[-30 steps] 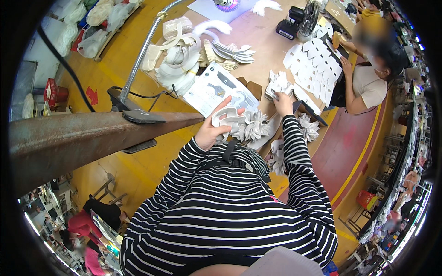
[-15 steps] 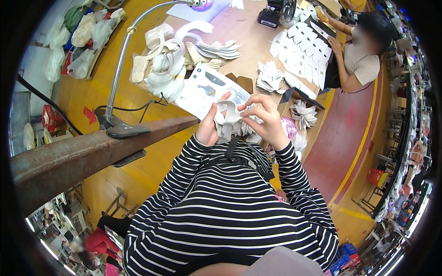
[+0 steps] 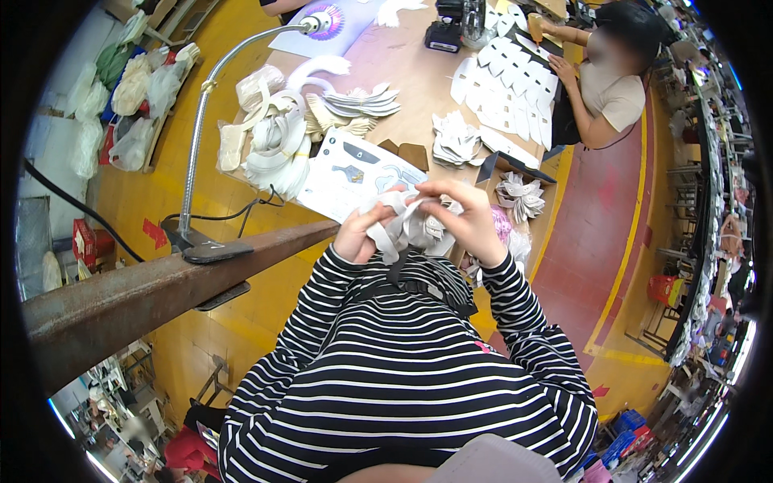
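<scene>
Two bare hands meet in front of a person in a striped top (image 3: 403,362), both on one curved, pale grey piece (image 3: 383,240). Taking the hands as the middle of a clock face and twelve as straight ahead, the left hand (image 3: 359,233) sits at nine, its fingers curled partway around the piece, thumb toward the near side. The right hand (image 3: 471,221) comes in from three with bent fingers, thumb and forefinger drawn close together to pinch the piece's edge; its palm is half open. Whether the piece is one layer or several cannot be told. More grey pieces (image 3: 435,232) lie bunched between the hands, partly hidden by the fingers.

At ten o'clock a printed sheet (image 3: 322,181) lies on the table (image 3: 403,60), and just beyond it is a heap of white strips (image 3: 278,157). A stack of pale pieces (image 3: 366,105) is at eleven, with a lamp (image 3: 322,22) farther out. Two brown pieces (image 3: 412,155) lie at twelve. A white pile (image 3: 456,138) stands at one, and rows of white cut-outs (image 3: 503,88) spread beyond it. At two, well apart, a co-worker (image 3: 616,97) bends beside these cut-outs. A pink-and-white bag (image 3: 502,224) is at three.
</scene>
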`<move>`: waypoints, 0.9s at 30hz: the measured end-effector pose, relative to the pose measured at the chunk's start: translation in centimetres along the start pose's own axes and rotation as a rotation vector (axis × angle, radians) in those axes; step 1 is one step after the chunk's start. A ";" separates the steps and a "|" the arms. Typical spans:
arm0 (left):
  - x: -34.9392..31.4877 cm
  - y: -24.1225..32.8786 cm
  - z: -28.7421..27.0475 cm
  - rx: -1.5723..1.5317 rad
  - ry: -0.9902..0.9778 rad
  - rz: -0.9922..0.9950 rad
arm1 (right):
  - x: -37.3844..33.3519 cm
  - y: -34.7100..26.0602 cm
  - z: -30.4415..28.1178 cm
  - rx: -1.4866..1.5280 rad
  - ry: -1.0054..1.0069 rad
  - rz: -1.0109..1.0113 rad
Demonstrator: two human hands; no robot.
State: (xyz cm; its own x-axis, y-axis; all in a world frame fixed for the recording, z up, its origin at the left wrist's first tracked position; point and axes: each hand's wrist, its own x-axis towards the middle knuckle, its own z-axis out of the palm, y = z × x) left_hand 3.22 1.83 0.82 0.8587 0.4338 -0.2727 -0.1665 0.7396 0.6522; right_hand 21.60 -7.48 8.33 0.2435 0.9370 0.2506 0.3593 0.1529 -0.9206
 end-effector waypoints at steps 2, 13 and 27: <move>-0.5 0.9 0.2 -0.139 0.167 -0.056 | 1.7 1.7 -1.9 -0.099 -0.075 -0.029; -3.4 0.0 -4.6 0.273 0.435 -0.037 | 9.8 18.6 -7.5 -0.664 0.256 -0.077; -5.0 -2.1 -4.2 0.173 0.572 -0.089 | 0.4 30.3 0.8 -1.243 -0.145 0.317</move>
State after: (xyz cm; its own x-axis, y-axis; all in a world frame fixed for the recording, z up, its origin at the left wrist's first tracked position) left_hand -2.75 0.30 -2.12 0.4610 0.6171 -0.6376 0.0165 0.7125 0.7015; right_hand 31.90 -2.19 -19.68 0.4002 0.9158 -0.0333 0.9159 -0.4009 -0.0191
